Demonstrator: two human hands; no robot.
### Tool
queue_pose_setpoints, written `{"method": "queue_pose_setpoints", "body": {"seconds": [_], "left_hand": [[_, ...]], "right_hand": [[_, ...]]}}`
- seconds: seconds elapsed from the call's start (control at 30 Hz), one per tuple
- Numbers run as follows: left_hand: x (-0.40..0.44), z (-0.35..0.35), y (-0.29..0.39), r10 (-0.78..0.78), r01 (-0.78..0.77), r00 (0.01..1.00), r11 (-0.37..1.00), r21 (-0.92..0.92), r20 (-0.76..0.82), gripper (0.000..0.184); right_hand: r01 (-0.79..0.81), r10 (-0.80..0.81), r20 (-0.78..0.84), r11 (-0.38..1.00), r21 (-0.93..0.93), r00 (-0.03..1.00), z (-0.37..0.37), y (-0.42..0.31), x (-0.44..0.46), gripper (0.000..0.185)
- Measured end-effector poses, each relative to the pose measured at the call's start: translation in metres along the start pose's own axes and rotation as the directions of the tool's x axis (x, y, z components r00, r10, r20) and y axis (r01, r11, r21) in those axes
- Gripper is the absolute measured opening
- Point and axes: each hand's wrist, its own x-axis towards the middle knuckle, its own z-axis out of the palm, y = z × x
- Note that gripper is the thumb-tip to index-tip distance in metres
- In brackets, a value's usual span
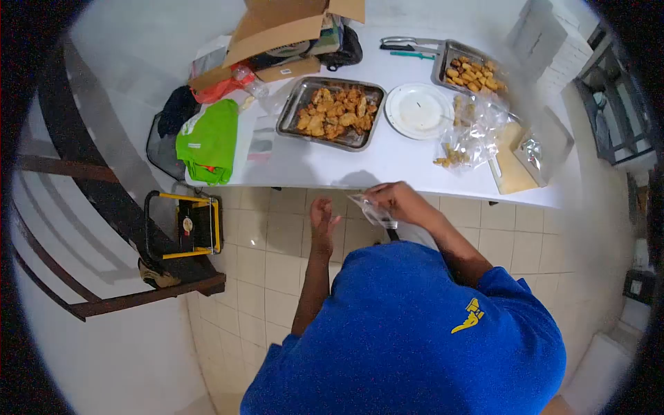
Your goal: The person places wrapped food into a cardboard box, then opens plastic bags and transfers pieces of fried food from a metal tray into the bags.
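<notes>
My right hand (401,202) is closed on a clear plastic bag (374,211), which hangs in front of my body at the table's near edge. Apart from it, my left hand (323,216) is raised over the floor, its fingers spread and nothing in it. Beyond both hands, a metal tray (285,126) of fried chicken pieces (335,113) sits on the white table (311,166). A white plate (403,124) stands to the right of that tray.
Bagged food (453,158) lies near a cutting board (515,181) and a foil box (531,152). Another tray (443,63) holds browned pieces, beside several knives (408,47). A cardboard box (277,34) and a green bag (211,142) occupy the left.
</notes>
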Motion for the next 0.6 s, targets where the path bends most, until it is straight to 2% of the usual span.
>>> {"method": "queue_pose_setpoints", "body": {"seconds": [0.1, 0.13, 0.17, 0.23, 0.3, 0.33, 0.4, 0.43, 0.47, 0.5, 0.53, 0.57, 0.6], "left_hand": [[0.022, 0.042, 0.001, -0.088, 0.149, 0.945, 0.973, -0.176, 0.315, 0.076], [0.03, 0.056, 0.003, -0.121, 0.215, 0.906, 0.957, -0.196, 0.405, 0.077], [0.039, 0.07, 0.009, -0.172, 0.286, 0.86, 0.942, -0.174, 0.479, 0.076], [0.055, 0.092, 0.029, -0.218, 0.29, 0.8, 0.956, -0.042, 0.558, 0.072], [0.057, 0.101, 0.044, -0.242, 0.171, 0.786, 0.969, 0.176, 0.568, 0.063], [0.061, 0.098, 0.037, -0.223, 0.184, 0.849, 0.975, 0.128, 0.479, 0.037], [0.065, 0.09, 0.043, -0.238, 0.208, 0.926, 0.97, 0.129, 0.295, 0.024], [0.06, 0.088, 0.049, -0.249, 0.229, 0.95, 0.966, 0.121, 0.186, 0.018], [0.058, 0.082, 0.05, -0.183, 0.155, 0.977, 0.962, 0.224, 0.113, 0.016], [0.054, 0.075, 0.053, -0.109, 0.089, 0.993, 0.94, 0.331, 0.042, 0.013], [0.052, 0.071, 0.057, -0.062, 0.057, 0.998, 0.896, 0.44, -0.002, 0.014], [0.047, 0.066, 0.063, -0.064, 0.087, 0.996, 0.871, 0.484, -0.062, 0.027], [0.041, 0.067, 0.065, 0.095, 0.03, 0.98, 0.793, 0.608, -0.173, 0.039]], "right_hand": [[-0.235, 0.248, 0.016, 0.89, 0.39, 0.969, -0.045, -0.028, -0.003, 0.036], [-0.088, 0.126, -0.104, 0.947, 0.309, 0.987, -0.049, -0.009, -0.006, 0.041], [-0.133, 0.19, -0.118, 0.918, 0.374, 0.975, -0.055, 0.006, -0.009, 0.041], [-0.207, 0.307, -0.13, 0.844, 0.495, 0.943, -0.072, 0.012, -0.001, 0.041], [-0.171, 0.228, -0.076, 0.878, 0.447, 0.971, -0.088, 0.018, 0.011, 0.04], [-0.141, 0.178, -0.05, 0.897, 0.419, 0.983, -0.092, 0.034, 0.019, 0.037], [-0.081, 0.082, 0.016, 0.914, 0.396, 0.997, -0.08, 0.076, 0.026, 0.028], [-0.065, 0.045, 0.055, 0.889, 0.454, 0.997, -0.075, 0.089, 0.033, 0.026], [-0.048, -0.002, 0.096, 0.861, 0.506, 0.995, -0.068, 0.1, 0.043, 0.023], [-0.033, -0.054, 0.137, 0.828, 0.56, 0.989, -0.062, 0.106, 0.052, 0.021], [-0.109, -0.013, 0.21, 0.823, 0.557, 0.978, -0.057, 0.11, 0.063, 0.022], [-0.187, 0.026, 0.286, 0.813, 0.552, 0.958, -0.05, 0.112, 0.072, 0.023], [-0.258, 0.054, 0.363, 0.8, 0.541, 0.93, -0.043, 0.113, 0.078, 0.025]]}}
